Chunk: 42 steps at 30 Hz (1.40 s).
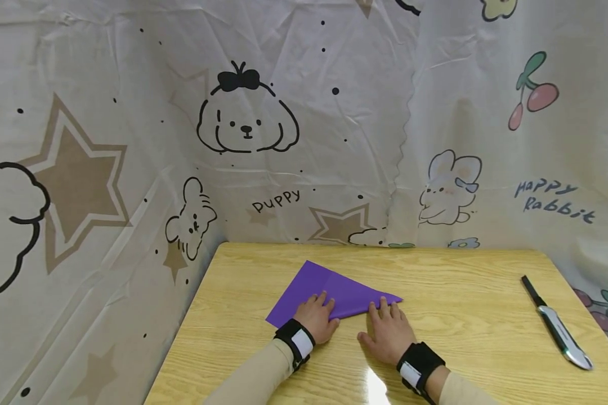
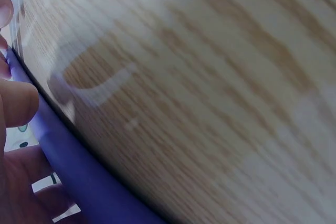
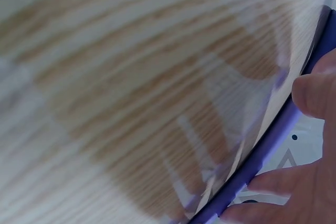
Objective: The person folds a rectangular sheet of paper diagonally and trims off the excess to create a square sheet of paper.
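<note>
A purple sheet of paper (image 1: 311, 284), folded to a narrow point at its right end, lies on the wooden table. My left hand (image 1: 314, 319) rests on its lower middle, with the fingers spread over the paper and the thumb by the near edge. Close to the pointed end, my right hand (image 1: 391, 332) touches the near folded edge with its fingertips, its thumb out on the table. Both wrist views show fingers along the purple paper (image 2: 79, 171), whose near edge (image 3: 262, 153) is seen side-on. Part of the sheet is hidden beneath the left hand.
A utility knife (image 1: 557, 323) with its black tip pointing away lies at the right of the table (image 1: 466, 304). Printed curtains (image 1: 304, 169) hang behind and to the left of the table. Black bands are strapped round both wrists.
</note>
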### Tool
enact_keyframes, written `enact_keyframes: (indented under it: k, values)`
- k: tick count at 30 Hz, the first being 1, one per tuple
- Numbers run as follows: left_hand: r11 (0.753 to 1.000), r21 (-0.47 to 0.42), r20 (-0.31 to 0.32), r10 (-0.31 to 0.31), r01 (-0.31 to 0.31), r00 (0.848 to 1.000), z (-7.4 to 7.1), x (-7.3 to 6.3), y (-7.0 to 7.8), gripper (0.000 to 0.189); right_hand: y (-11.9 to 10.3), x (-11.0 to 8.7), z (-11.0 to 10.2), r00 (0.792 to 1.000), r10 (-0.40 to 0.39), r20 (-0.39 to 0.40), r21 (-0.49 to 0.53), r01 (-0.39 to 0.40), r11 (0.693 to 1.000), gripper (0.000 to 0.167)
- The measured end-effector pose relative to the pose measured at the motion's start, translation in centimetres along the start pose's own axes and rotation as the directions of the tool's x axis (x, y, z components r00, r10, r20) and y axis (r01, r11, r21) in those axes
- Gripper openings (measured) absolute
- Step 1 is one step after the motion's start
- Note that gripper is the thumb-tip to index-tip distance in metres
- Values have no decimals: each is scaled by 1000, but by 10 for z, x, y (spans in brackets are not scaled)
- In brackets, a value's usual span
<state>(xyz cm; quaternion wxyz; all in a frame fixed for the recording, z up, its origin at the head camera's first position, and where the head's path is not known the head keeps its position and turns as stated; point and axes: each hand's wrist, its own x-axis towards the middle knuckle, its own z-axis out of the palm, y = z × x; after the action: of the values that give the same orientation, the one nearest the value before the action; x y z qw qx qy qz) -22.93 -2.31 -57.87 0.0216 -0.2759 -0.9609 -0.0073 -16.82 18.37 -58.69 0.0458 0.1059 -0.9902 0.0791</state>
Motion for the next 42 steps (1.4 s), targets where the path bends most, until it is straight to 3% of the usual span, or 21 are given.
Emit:
enact_keyframes:
  k: [8, 21, 25, 27, 30, 34, 38, 42]
  values:
    - [1000, 22, 2, 19, -19, 1000, 0, -1, -4, 51, 2, 7, 2, 999, 14, 49, -48, -11, 999, 78]
    - [999, 35, 73, 17, -20, 997, -11, 2, 1, 53, 5, 12, -2, 993, 34, 110, -33, -30, 999, 82]
    - [994, 104, 47, 9, -13, 999, -6, 2, 1, 57, 4, 15, -2, 994, 14, 105, -86, -5, 996, 84]
    - [984, 175, 41, 21, -28, 999, -2, 0, 4, 62, 3, 16, -1, 994, 6, 105, -110, 6, 994, 86]
    - [965, 248, 28, 87, -91, 996, 2, -2, 15, 68, 1, 16, -1, 994, 11, 106, -145, 4, 989, 88]
    - [956, 241, 25, 169, -170, 985, 2, -4, 34, 62, 1, 15, -1, 995, 22, 97, -188, -4, 982, 86]
    - [961, 219, 80, 155, -169, 985, 7, -5, 46, 61, 1, 14, -1, 996, 8, 90, -192, 9, 981, 86]
    - [972, 185, 110, 125, -143, 986, 13, -5, 48, 63, 2, 13, 1, 997, -5, 79, -180, 19, 984, 85]
